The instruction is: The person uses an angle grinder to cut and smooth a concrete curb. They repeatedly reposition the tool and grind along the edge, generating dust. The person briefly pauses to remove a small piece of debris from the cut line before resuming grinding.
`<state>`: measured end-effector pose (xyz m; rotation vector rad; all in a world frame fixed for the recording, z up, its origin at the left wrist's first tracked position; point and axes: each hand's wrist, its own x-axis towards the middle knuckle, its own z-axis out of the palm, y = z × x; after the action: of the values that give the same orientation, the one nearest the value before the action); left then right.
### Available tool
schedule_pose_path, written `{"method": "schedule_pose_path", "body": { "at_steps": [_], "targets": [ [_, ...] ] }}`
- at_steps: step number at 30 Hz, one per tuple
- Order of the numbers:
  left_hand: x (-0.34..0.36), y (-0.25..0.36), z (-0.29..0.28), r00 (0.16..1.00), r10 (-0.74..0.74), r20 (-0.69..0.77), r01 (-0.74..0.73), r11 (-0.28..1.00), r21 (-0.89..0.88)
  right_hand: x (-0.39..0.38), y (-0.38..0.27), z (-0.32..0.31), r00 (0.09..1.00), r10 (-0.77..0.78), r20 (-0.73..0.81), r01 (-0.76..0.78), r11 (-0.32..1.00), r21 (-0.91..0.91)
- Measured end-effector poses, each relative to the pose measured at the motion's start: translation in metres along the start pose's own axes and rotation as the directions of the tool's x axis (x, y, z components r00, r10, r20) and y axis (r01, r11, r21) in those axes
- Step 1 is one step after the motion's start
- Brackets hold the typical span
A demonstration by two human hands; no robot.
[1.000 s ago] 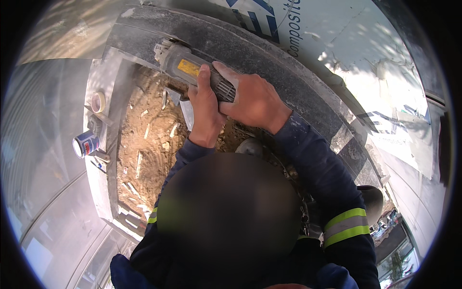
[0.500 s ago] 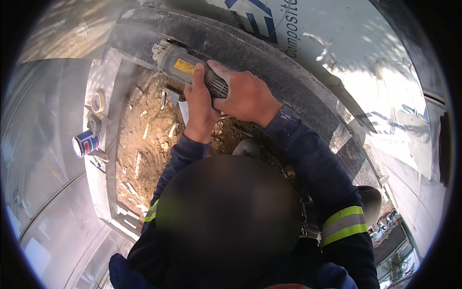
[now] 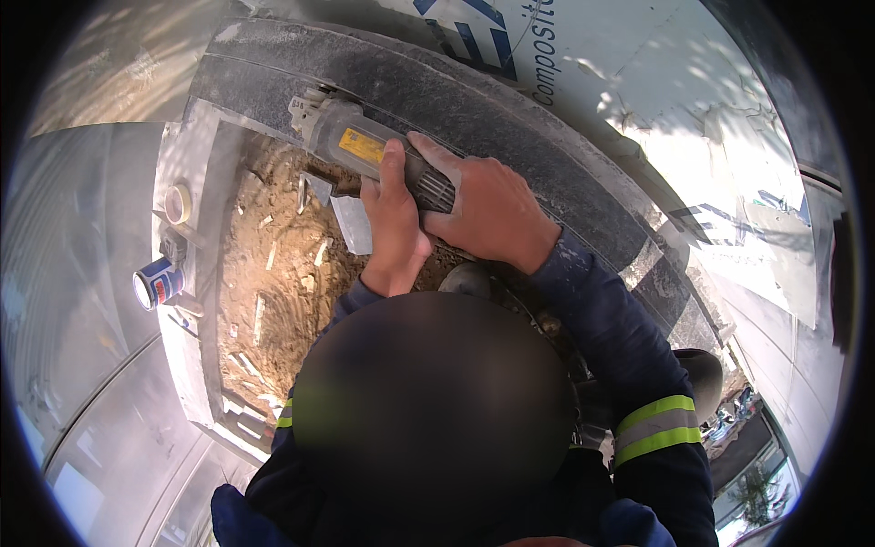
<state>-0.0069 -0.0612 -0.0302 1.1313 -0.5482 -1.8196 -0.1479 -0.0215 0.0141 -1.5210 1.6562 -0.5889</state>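
Both hands are on a dust-covered grey angle grinder (image 3: 330, 129) with a yellow label. It lies tilted over a dark stone slab (image 3: 519, 155), its head toward the far left. My left hand (image 3: 394, 210) grips the near side of the body, thumb up on top beside the label. Around the vented rear end wraps my right hand (image 3: 501, 208), fingers closed over it. The grinder's disc is hidden under its head, so I cannot tell whether it touches the stone.
Sandy ground with scattered offcuts (image 3: 264, 310) lies inside the slab frame. A roll of tape (image 3: 178, 203) and a blue-and-white can (image 3: 158, 283) stand on the left ledge (image 3: 187, 360). A white printed sheet (image 3: 693, 146) lies beyond the slab.
The grinder has shifted to the right and slightly nearer along the slab, with both hands still on it. The view has moved a little too.
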Motion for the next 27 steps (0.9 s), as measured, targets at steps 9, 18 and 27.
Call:
{"method": "schedule_pose_path", "body": {
  "at_steps": [9, 18, 27],
  "targets": [
    [0.022, 0.017, -0.014, 0.997, -0.045, 0.060, 0.043, 0.998, 0.043, 0.025, 0.004, 0.014, 0.996, -0.074, -0.049, 0.075, 0.997, 0.031],
    [-0.014, -0.006, 0.005, 1.000, -0.013, 0.000, 0.013, 0.990, 0.139, -0.021, 0.004, -0.006, 1.000, -0.006, -0.031, 0.006, 1.000, 0.015],
    [0.026, 0.014, -0.014, 0.999, -0.045, -0.016, 0.046, 0.998, 0.051, 0.026, 0.000, 0.008, 1.000, -0.022, 0.015, 0.022, 0.999, 0.027]
  ]
}}
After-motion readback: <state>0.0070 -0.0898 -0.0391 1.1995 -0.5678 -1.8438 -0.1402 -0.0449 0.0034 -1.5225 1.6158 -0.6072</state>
